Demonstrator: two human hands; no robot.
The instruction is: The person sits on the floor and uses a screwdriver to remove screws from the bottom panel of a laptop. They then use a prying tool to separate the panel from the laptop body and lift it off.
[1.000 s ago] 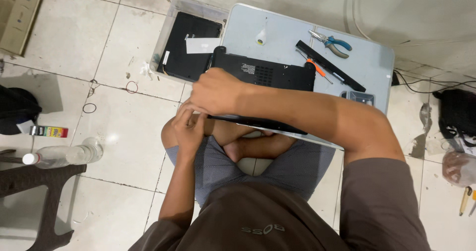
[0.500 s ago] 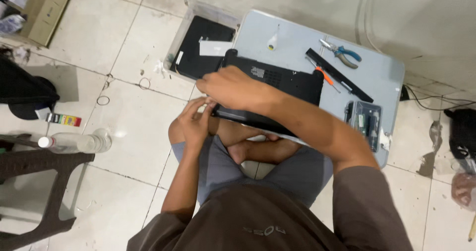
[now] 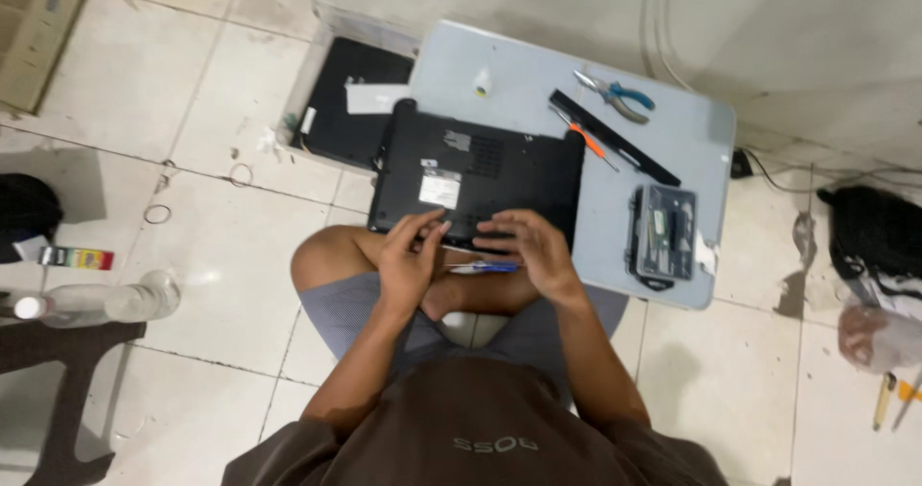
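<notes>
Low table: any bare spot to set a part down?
Yes. The low table is bare at its far left corner around the small white bottle, and at its far right edge past the pliers. The near side is crowded: laptop, both hands, black strip, bit case.

A black rectangular plastic laptop (image 3: 477, 174) lies closed and upside down, flat on the low pale-grey table, its near edge over the lap, with a white label and a vent grille on its upturned base.
</notes>
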